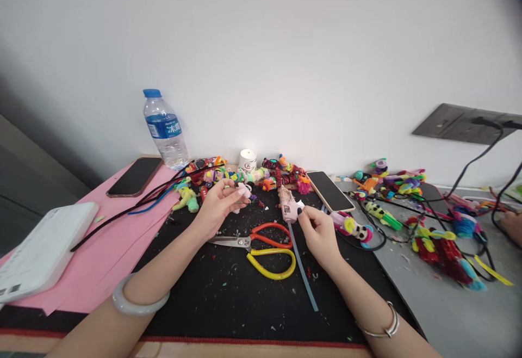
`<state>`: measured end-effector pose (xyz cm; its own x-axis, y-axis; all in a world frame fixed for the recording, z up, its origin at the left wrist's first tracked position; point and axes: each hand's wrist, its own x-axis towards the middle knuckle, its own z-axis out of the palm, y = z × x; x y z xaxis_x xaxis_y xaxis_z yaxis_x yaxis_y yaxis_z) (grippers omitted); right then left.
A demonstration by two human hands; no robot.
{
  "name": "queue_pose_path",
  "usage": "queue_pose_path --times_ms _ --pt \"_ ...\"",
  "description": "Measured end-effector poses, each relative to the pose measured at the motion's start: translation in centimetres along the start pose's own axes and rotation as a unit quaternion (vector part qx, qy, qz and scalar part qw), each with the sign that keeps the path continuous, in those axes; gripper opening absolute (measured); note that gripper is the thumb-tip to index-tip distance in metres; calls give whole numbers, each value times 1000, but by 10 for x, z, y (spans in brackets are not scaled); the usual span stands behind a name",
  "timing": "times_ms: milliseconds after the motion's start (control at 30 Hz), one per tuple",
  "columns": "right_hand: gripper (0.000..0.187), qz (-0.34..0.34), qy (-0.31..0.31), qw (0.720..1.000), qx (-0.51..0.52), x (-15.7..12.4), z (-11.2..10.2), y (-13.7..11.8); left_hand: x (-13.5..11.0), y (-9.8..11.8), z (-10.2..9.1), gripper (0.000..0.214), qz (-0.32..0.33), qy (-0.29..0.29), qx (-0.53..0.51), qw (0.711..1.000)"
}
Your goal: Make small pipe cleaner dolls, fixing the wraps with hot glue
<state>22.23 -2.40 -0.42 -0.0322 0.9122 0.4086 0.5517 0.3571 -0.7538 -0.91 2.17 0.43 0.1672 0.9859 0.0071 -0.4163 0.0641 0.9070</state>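
Observation:
My left hand (222,203) is closed in a pinch, its fingertips on a small whitish piece (243,191) whose kind I cannot make out. My right hand (320,234) has thumb and fingers pressed together at the right edge of a pale pink object with a fuzzy brownish upper part (289,209). A tiny white bit shows by these fingertips. From below the pink object a flat blue-grey strip (302,268) runs down over the black mat (204,303). Between my hands lie scissors (272,264) with red and yellow handles, blades pointing left.
Behind are colourful yarn dolls (281,176) and a lit candle in a white cup (248,158). A water bottle (165,132), phone (135,177) and white box (49,249) stand left; another phone (330,191) and several dolls (440,249) lie right. Another person's hand (511,226) shows far right.

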Motion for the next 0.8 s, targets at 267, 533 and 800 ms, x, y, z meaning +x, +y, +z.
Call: queue_pose_path --times_ms 267,533,800 --pt "19 -5 -57 998 -25 13 -9 -13 10 21 -20 30 97 41 66 992" --pt "29 -13 -28 993 -113 33 -27 -15 18 15 -19 33 118 36 207 971" --pt "15 30 -34 992 -118 44 -47 -19 16 15 -24 40 97 23 229 968"
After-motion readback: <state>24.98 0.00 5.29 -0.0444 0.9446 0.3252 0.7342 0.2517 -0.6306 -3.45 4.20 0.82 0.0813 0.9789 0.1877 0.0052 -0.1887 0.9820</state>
